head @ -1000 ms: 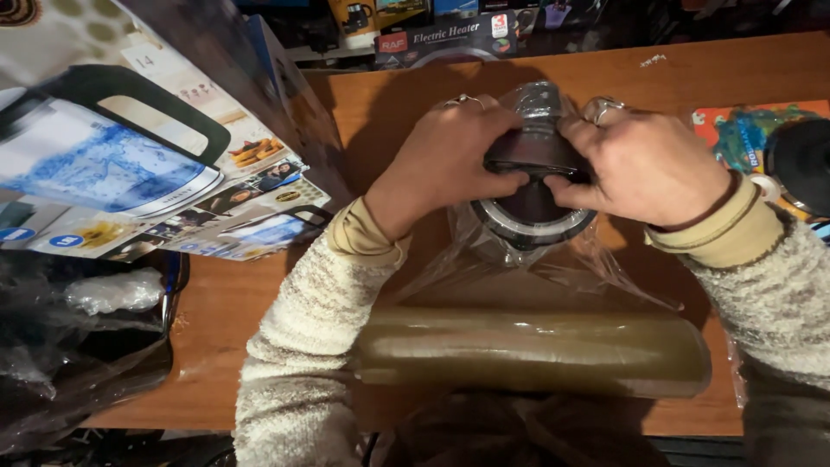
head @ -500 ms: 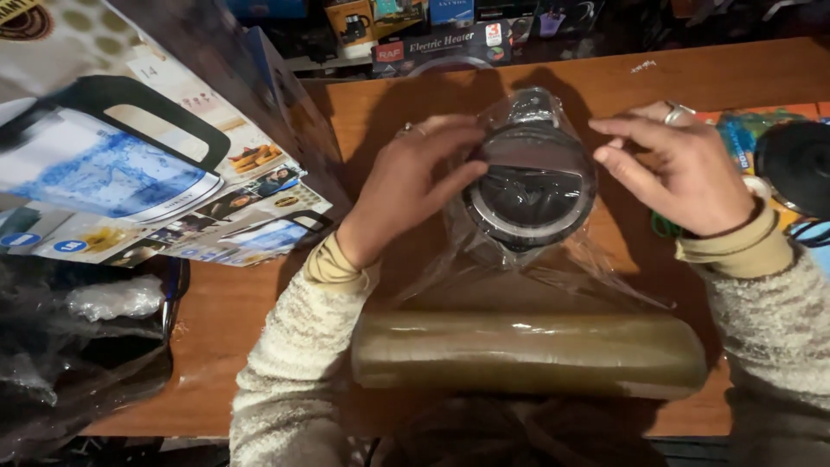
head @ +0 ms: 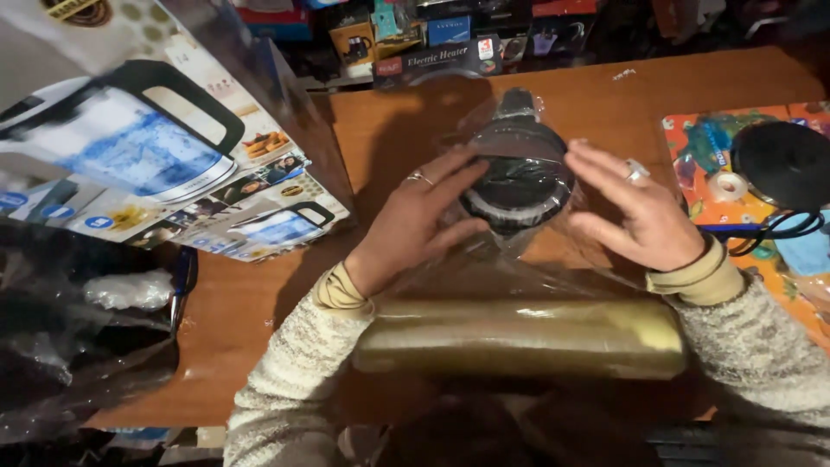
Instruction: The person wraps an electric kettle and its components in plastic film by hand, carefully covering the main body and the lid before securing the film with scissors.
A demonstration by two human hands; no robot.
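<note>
A round black appliance base [head: 517, 177] sits on the wooden table [head: 389, 130], covered in clear plastic film that runs up from a big roll of wrap [head: 519, 339] lying across the near edge. My left hand [head: 415, 220] presses flat against the base's left side with fingers spread, a ring on one finger. My right hand [head: 627, 203] is pressed flat to its right side, also ringed. Neither hand closes around the base; both smooth the film onto it.
A large kettle carton [head: 156, 147] lies at the left. Black plastic bags [head: 78, 329] sit at the lower left. On the right are a colourful mat [head: 700, 147], a black disc [head: 782, 164], a small tape roll [head: 728, 186] and a blue pen [head: 735, 229]. Boxed goods [head: 432, 52] line the far edge.
My hands have let go of the wrapped base and opened, moving from gripping its top to lying flat on its sides. The base now sits lower, on the table.
</note>
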